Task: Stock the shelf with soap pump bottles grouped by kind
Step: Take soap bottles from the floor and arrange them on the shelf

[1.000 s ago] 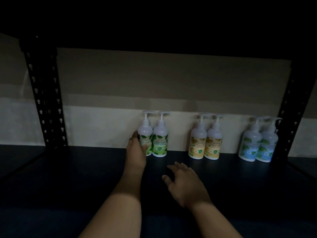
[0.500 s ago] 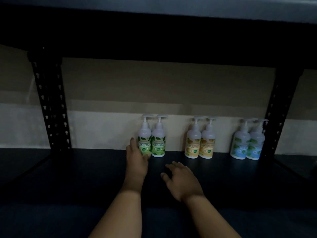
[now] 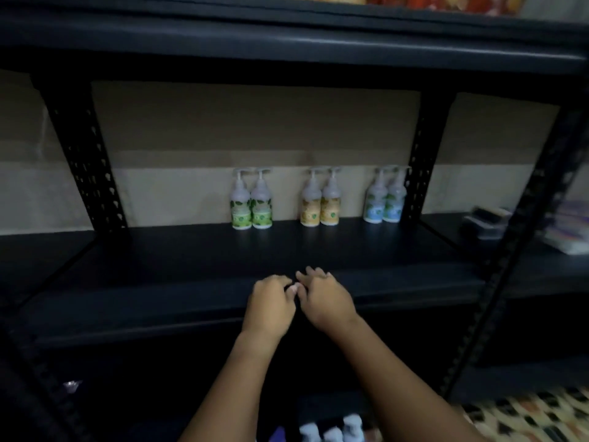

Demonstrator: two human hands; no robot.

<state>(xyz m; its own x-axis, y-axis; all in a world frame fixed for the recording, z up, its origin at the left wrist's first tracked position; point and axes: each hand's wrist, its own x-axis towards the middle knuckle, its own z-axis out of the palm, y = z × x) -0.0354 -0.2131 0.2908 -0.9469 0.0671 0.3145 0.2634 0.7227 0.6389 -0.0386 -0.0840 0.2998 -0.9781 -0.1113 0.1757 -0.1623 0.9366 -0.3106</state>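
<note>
Your left hand (image 3: 269, 303) has let go of the green bottles (image 3: 251, 207) and both hands, the right hand (image 3: 325, 298) too, now hover empty, fingers loosely curled, at the shelf (image 3: 191, 250) front. Three sorted pairs stand at the back; more bottles (image 3: 331, 430) wait below.

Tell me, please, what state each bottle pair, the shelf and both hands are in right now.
green-label bottles: upright pair, touching, at the shelf's back
yellow-label bottles: upright pair, touching
blue-label bottles: upright pair, beside the right post
shelf: holds three pairs, each set apart
left hand: holds nothing, fingers loosely curled
right hand: holds nothing, fingers relaxed
</note>
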